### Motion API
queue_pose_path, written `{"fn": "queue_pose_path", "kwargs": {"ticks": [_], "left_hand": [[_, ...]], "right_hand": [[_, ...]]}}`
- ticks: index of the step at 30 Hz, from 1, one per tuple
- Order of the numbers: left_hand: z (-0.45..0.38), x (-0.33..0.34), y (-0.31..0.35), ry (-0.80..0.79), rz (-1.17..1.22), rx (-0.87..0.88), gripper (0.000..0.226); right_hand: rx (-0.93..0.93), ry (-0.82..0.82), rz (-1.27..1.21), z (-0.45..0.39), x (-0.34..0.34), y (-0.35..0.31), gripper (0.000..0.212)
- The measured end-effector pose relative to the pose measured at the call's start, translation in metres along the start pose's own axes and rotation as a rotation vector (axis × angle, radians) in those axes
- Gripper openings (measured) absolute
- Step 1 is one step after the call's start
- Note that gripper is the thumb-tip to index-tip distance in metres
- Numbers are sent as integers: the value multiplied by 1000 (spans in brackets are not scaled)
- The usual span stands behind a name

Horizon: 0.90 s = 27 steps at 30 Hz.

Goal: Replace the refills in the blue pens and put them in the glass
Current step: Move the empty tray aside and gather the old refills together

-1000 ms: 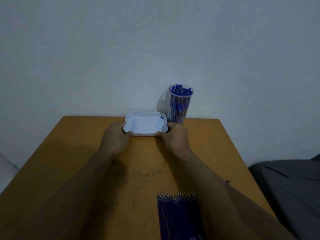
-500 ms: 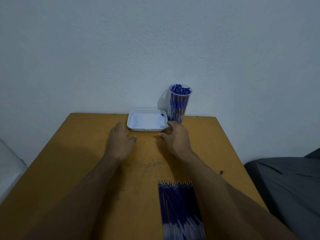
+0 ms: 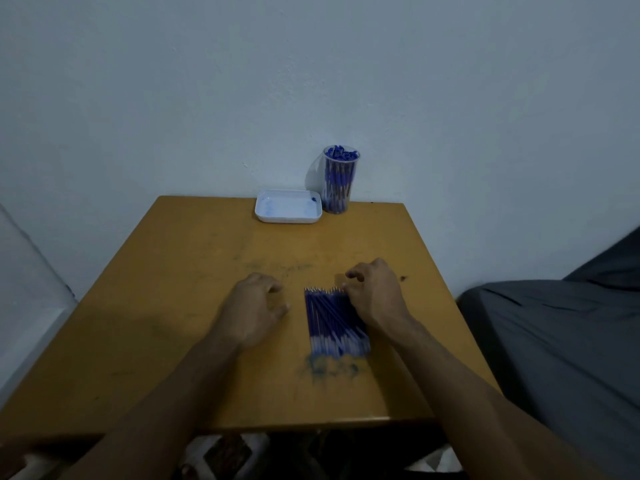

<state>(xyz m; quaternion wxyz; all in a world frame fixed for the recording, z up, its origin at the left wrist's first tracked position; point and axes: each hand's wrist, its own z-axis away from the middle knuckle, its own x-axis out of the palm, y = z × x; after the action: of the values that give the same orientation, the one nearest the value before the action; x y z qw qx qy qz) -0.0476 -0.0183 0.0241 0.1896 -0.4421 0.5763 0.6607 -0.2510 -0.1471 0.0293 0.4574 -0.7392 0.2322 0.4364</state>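
Note:
A clear glass (image 3: 340, 181) packed with several blue pens stands at the table's far edge against the wall. Beside it on the left lies a white tray (image 3: 288, 218), with only a small blue bit in its far right corner. A flat bundle of blue refills (image 3: 332, 322) lies in the middle of the table, metal tips pointing away from me. My right hand (image 3: 374, 292) rests over the bundle's right side, fingers curled loosely, touching the refills near their tips. My left hand (image 3: 256, 306) lies palm down on the table just left of the bundle, holding nothing.
The wooden table (image 3: 166, 306) has ink smudges near the refills' near ends. A dark grey fabric surface (image 3: 561, 348) sits to the right of the table. A pale object (image 3: 27, 289) is at the left edge. Clutter lies under the table's front edge.
Both hands have pulled back from the white tray at the far edge to the refill bundle in the middle. The view has tilted down, showing the table's near edge.

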Motion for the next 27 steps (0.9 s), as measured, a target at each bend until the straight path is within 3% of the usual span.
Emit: {"fn": "queue_pose_path", "kwargs": {"ticks": [4, 11, 19, 21, 24, 27], "left_hand": [[32, 6, 9, -76, 55, 84, 50], [56, 19, 24, -168, -27, 113, 86], [60, 27, 30, -134, -102, 101, 84], [61, 28, 31, -148, -105, 98, 85], [63, 30, 32, -165, -128, 94, 88], [62, 33, 32, -187, -146, 93, 89]], "right_hand": [[-4, -13, 31, 46, -9, 3, 27], [-42, -32, 56, 83, -16, 1, 28], [-112, -37, -28, 94, -16, 3, 29], [-112, -62, -35, 95, -20, 8, 44], [-117, -256, 92, 98, -29, 15, 75], [-182, -359, 174, 103, -30, 22, 83]]}}
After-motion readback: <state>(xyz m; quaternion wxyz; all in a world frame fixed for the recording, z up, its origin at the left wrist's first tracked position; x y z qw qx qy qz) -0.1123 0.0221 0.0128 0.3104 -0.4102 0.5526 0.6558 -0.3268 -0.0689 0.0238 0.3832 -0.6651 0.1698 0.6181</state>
